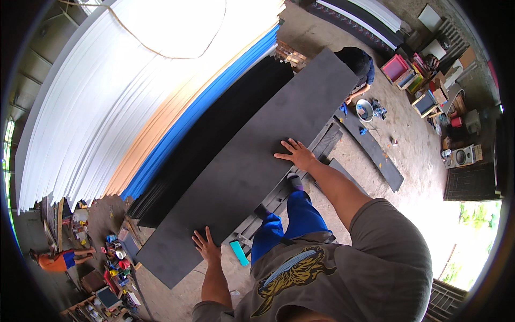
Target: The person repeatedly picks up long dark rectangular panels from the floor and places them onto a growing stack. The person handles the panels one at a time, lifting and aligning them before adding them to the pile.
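A long, flat black sheet (pixel 244 161) stretches diagonally in front of me, from the lower left to the upper right. Near its lower left end, my left hand (pixel 207 246) rests on the near edge with its fingers spread. Farther along, my right hand (pixel 296 154) lies flat on the same sheet, fingers apart. Neither hand wraps around anything. Beneath the sheet's near side, part of a dark frame or stack (pixel 327 140) shows; what bears the rest is hidden.
Tall stacked sheets, white (pixel 91 107), orange (pixel 155 131), blue (pixel 201 107) and black (pixel 214 139), stand beyond. A crouching person (pixel 358 67) works past the far end near a bucket (pixel 365 110). Another person (pixel 59 260) is at the left. A turquoise block (pixel 239 253) lies beside my legs.
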`<state>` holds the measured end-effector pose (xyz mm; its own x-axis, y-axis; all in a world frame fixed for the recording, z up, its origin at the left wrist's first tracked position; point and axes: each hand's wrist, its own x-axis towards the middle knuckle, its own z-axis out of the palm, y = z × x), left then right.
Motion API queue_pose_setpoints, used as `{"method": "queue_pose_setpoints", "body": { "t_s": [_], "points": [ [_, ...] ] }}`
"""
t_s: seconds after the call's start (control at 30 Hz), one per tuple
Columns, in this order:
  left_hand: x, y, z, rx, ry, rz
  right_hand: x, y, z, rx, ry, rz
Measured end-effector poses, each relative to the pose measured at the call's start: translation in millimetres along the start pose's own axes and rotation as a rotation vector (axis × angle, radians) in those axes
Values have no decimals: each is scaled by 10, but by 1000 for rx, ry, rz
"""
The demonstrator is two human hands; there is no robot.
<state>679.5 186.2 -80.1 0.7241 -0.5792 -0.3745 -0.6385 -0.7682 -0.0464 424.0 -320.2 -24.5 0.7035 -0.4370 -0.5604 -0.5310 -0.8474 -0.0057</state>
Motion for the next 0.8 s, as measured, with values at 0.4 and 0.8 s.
{"method": "queue_pose_setpoints", "body": {
  "t_s": [0.4, 0.8],
  "points": [
    [70, -16, -124, 65, -53, 5, 141, 52, 404, 31, 285, -122],
    [26, 63, -283, -36, -147, 8, 140, 247, 502, -39, 248, -125]
  ]
}}
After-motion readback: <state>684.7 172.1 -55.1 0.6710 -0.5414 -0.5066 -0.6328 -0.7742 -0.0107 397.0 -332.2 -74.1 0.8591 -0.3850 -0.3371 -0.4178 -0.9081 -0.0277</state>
